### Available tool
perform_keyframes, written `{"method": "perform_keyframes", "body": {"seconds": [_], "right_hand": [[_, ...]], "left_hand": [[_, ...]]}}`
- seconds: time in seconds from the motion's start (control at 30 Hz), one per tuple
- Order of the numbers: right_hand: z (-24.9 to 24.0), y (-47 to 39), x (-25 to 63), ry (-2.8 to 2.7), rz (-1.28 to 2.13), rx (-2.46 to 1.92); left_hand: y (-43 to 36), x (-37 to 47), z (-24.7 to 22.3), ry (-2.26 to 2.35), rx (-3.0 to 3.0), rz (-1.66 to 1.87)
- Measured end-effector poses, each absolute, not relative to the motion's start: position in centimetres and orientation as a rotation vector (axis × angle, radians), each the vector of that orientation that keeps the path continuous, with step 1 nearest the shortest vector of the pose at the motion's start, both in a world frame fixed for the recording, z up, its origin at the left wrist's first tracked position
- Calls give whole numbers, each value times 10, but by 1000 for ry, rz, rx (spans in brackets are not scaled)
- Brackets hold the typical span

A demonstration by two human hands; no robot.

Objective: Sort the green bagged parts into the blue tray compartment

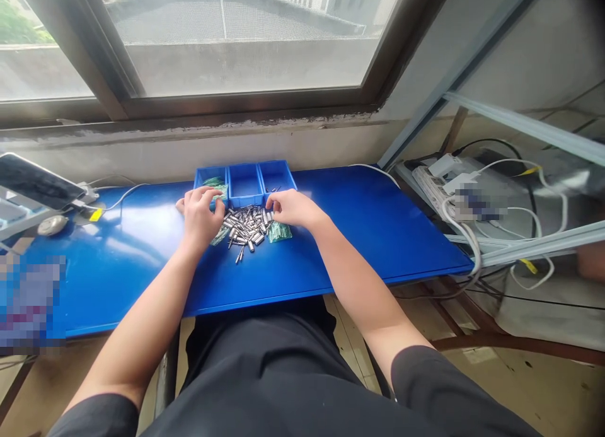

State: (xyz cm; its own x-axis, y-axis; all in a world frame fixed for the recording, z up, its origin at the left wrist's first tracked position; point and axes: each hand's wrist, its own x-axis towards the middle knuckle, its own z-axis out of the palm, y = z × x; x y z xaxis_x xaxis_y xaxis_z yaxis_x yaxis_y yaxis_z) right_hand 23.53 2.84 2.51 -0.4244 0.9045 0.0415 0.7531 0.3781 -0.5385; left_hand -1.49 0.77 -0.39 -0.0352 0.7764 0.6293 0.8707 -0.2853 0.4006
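My left hand (200,215) is over the front of the left blue bin (196,183), fingers bent and apart, with nothing visible in them. Green pieces (216,185) lie inside that bin. My right hand (293,208) is closed, fingertips pinched at the front of the right blue bin (278,167); what they hold, if anything, is hidden. Between the hands lies a loose heap of small metal parts (248,226), some silver cylinders, some with dark thin shafts. A green bundle (280,233) sits below my right hand, and more green pieces (219,237) lie by the left.
The middle blue bin (246,183) joins the other two on the blue table (354,235). A phone (38,180) on a stand and a pale mouse-like object (51,225) are at left. At right, a metal frame (543,244) holds a power strip (432,181) with white cables.
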Motion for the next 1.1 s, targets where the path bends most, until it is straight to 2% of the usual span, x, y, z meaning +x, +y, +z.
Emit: {"method": "perform_keyframes", "body": {"seconds": [0.23, 0.43, 0.87, 1.1], "right_hand": [[23, 26, 227, -2034, 616, -1027], [14, 19, 207, -1902, 682, -821], [-3, 20, 189, -1725, 736, -707], [-7, 25, 188, -1611, 832, -847]], "left_hand": [[-2, -8, 4, -1444, -2284, -1465], [-6, 1, -1, -1394, -2568, -1541], [-2, 0, -3, -1355, -2593, -1634], [1, -3, -4, -1566, -2349, -1820]]}}
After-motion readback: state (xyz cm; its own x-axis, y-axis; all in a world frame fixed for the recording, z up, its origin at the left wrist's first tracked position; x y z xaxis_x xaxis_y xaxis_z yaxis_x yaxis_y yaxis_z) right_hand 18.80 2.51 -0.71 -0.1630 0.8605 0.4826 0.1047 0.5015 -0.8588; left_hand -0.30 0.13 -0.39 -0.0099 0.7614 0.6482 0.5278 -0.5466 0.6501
